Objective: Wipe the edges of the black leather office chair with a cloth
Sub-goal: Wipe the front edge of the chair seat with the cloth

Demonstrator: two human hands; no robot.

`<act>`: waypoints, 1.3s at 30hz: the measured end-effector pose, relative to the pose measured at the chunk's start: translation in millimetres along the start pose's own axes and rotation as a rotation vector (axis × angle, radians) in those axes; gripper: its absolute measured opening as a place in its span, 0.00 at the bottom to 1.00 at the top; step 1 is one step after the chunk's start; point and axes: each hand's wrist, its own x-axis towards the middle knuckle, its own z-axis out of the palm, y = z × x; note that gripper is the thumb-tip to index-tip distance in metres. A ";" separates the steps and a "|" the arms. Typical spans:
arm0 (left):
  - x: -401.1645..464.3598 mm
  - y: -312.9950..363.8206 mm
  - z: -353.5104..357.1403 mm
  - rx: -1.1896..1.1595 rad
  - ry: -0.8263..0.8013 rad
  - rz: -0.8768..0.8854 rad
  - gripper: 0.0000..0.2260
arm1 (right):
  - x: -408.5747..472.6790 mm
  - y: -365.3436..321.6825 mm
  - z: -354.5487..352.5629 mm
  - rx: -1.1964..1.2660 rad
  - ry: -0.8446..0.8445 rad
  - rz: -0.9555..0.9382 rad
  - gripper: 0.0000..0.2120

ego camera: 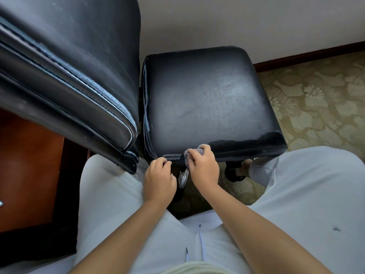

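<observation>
- The cloth (194, 153) is gripped, bunched, by the right hand (203, 167) against the chair seat (207, 99) front edge, which runs left-right.
- The edge is apparently pinched by the left hand (159, 177), just beside.

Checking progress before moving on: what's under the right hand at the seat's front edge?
The right hand grips a bunched cloth against the seat front edge. Most of the cloth and that stretch of edge are covered.
</observation>
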 end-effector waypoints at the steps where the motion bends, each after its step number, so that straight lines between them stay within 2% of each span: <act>1: -1.1 -0.4 -1.1 0.020 -0.029 -0.032 0.14 | 0.8 0.3 -0.1 -0.005 0.010 -0.015 0.08; 3: -2.4 -0.7 -4.5 0.070 -0.128 -0.131 0.14 | -0.2 0.7 1.8 -0.071 -0.014 -0.150 0.08; 4: -3.0 -1.2 -3.4 0.099 -0.156 -0.163 0.16 | -0.6 1.6 1.6 -0.077 -0.021 -0.162 0.08; 7: -5.4 -0.1 -2.4 0.157 -0.173 -0.176 0.20 | -1.4 -0.2 0.5 -0.014 0.030 -0.022 0.07; 10: -9.1 4.4 -2.6 0.199 -0.272 -0.189 0.25 | -5.2 -5.5 5.2 -0.073 -0.022 -0.167 0.07; 13: -12.3 5.9 0.2 0.226 -0.354 -0.185 0.28 | -1.5 -8.5 2.9 -0.016 0.018 -0.007 0.06; 17: -13.4 6.7 -0.9 0.227 -0.385 -0.186 0.29 | -4.9 -11.0 6.9 -0.054 0.005 -0.151 0.08; 19: -13.0 6.5 -1.7 0.222 -0.386 -0.186 0.29 | -2.2 -12.7 4.7 0.016 0.042 -0.052 0.07; 23: -12.7 7.0 -4.5 0.198 -0.385 -0.186 0.29 | -5.3 -14.5 9.0 -0.012 -0.007 -0.149 0.07; 25: -11.8 6.9 -4.8 0.191 -0.383 -0.180 0.29 | -0.8 -12.5 7.1 0.018 0.018 -0.102 0.07; 28: -11.1 7.4 -5.1 0.188 -0.390 -0.172 0.29 | 3.6 -6.2 6.0 -0.044 -0.005 -0.171 0.08; 31: -9.7 5.8 -5.5 0.183 -0.396 -0.151 0.29 | 4.0 -8.8 8.0 -0.034 0.023 -0.107 0.07; 34: -8.7 4.6 -7.1 0.167 -0.389 -0.138 0.27 | -1.1 -14.8 13.6 -0.077 -0.038 -0.228 0.06; 37: -7.9 2.6 -8.0 0.157 -0.399 -0.131 0.26 | -0.3 -16.1 13.5 -0.028 0.025 -0.063 0.08; 39: -7.9 2.1 -8.5 0.154 -0.408 -0.135 0.26 | -1.3 -16.4 15.3 -0.087 -0.018 -0.148 0.09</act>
